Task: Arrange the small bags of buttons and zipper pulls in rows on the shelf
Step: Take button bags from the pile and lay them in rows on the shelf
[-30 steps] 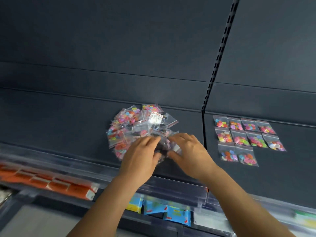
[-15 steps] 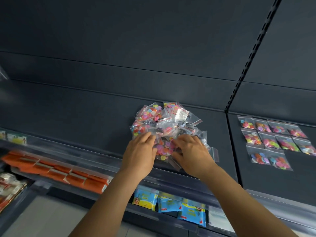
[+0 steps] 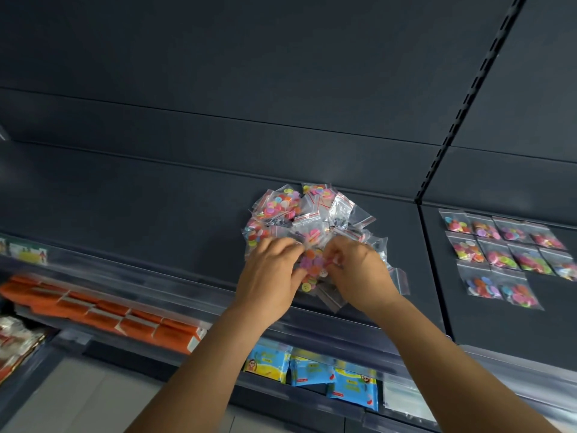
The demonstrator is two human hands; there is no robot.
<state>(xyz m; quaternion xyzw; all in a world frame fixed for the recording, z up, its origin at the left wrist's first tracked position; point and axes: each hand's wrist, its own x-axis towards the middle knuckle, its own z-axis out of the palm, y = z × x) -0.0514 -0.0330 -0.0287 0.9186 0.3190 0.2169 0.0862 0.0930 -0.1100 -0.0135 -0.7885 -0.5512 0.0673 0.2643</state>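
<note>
A loose pile of small clear bags (image 3: 307, 214) with coloured buttons and some dark zipper pulls lies on the dark shelf (image 3: 140, 201). My left hand (image 3: 270, 278) and my right hand (image 3: 359, 273) rest on the pile's near edge, fingers curled into the bags. Between the two hands sits a bag of pink, purple and yellow buttons (image 3: 312, 267), pinched from both sides. On the neighbouring shelf section to the right, several button bags (image 3: 499, 254) lie flat in three rows.
A clear plastic rail (image 3: 156, 273) runs along the shelf's front edge. Below it, orange packets (image 3: 103, 310) fill the lower shelf at left and blue packets (image 3: 312, 367) sit under my arms. A slotted upright (image 3: 462, 110) divides the two shelf sections.
The view has swung left, so the pile and the rows sit further right. Both hands have closed in on the button bag at the pile's near edge.
</note>
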